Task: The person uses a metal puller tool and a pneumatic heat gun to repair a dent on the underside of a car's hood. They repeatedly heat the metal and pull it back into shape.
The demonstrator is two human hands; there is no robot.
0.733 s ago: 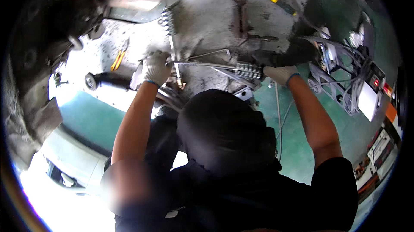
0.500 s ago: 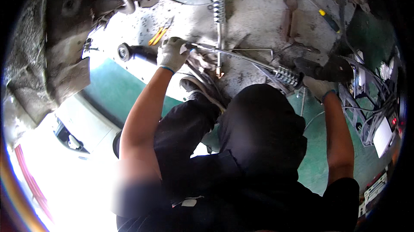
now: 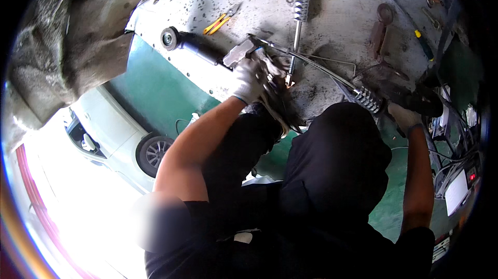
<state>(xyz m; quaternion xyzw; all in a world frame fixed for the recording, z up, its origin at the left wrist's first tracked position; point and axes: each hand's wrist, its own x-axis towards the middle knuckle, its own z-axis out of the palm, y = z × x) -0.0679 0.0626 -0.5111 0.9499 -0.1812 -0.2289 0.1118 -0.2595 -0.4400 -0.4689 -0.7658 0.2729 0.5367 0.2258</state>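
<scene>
My left hand [image 3: 248, 82], in a pale glove, is closed, its fingers partly blurred. A blocky grey metal piece [image 3: 238, 53], like a hammer head, juts out just above it; any handle is hidden. My right hand [image 3: 406, 118], also gloved, is closed round the dark end of a long metal rod [image 3: 329, 73] beside its coil spring [image 3: 369, 100]. The rod slants up leftward, its far end free beyond my left hand. A second rod with a spring [image 3: 301, 7] lies crossed under it. A black cylinder like a shock absorber [image 3: 197, 48] lies left of my left hand.
Yellow-handled pliers [image 3: 220, 22] lie on the spotted grey platform [image 3: 342, 1]. A rusty metal part [image 3: 382, 30] and a long-shafted tool with a yellow-and-dark handle [image 3: 423, 40] lie right. Large dirty panels hang at upper left. A white car [image 3: 111, 123] stands below left; cables [image 3: 456, 159] bunch at right.
My left hand has moved off the rod's left end, down toward me. The grey block now shows above it. My right hand stays at the spring end; the view has shifted.
</scene>
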